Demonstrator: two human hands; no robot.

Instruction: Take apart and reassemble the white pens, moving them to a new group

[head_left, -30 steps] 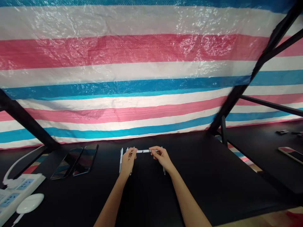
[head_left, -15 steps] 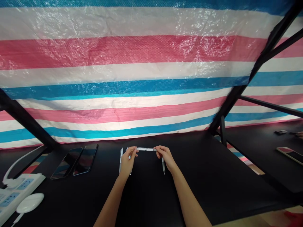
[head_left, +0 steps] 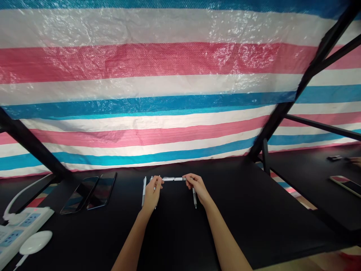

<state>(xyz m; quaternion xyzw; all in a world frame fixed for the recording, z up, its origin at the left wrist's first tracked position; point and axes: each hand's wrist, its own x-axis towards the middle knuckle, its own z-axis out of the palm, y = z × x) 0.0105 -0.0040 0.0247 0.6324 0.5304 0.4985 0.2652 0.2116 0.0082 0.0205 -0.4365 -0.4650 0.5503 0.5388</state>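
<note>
A white pen [head_left: 174,179] lies crosswise between my two hands, level with the black table's [head_left: 180,233] far part. My left hand [head_left: 152,190] pinches its left end and my right hand [head_left: 194,183] pinches its right end. Beside my left hand, on its left, an upright-pointing white pen [head_left: 144,190] rests on the table; more pen ends show behind that hand, mostly hidden. Under my right hand another white and grey pen [head_left: 194,198] points toward me, its upper end covered by the fingers.
Two dark phones [head_left: 80,195] [head_left: 102,191] lie at the left. A white power strip [head_left: 25,229] and a white mouse-shaped device [head_left: 36,242] are nearer. Black frame bars rise on both sides. Another phone [head_left: 348,186] and part of a person's hand [head_left: 355,161] are far right.
The left hand's fingers have shifted very slightly, and a bit more of the pen ends behind them shows. The crosswise pen is almost unmoved.
</note>
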